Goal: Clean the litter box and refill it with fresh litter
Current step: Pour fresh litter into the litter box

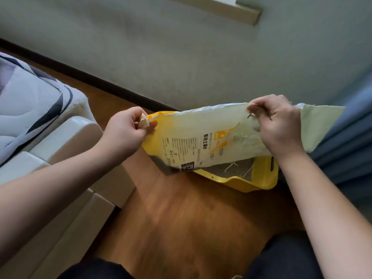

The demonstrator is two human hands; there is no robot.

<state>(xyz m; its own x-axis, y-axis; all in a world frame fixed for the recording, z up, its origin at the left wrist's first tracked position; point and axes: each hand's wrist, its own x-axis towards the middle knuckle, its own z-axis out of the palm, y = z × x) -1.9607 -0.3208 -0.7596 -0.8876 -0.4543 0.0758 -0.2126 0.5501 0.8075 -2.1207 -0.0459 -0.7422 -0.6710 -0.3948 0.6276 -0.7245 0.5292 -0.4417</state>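
A yellow and cream litter bag [203,137] with printed text is held flat above a yellow litter box [259,182] on the wooden floor. My left hand [125,129] pinches the bag's left corner. My right hand [275,121] grips the bag's upper edge further right. Grey litter [241,169] shows in the box below the bag, with loose white threads lying over it. Most of the box is hidden behind the bag.
A white bed frame [66,158] with a grey patterned quilt [30,101] stands at the left. A grey-blue curtain [346,141] hangs at the right. The wall with a dark baseboard [96,81] runs behind. My dark-trousered knees [281,258] are at the bottom.
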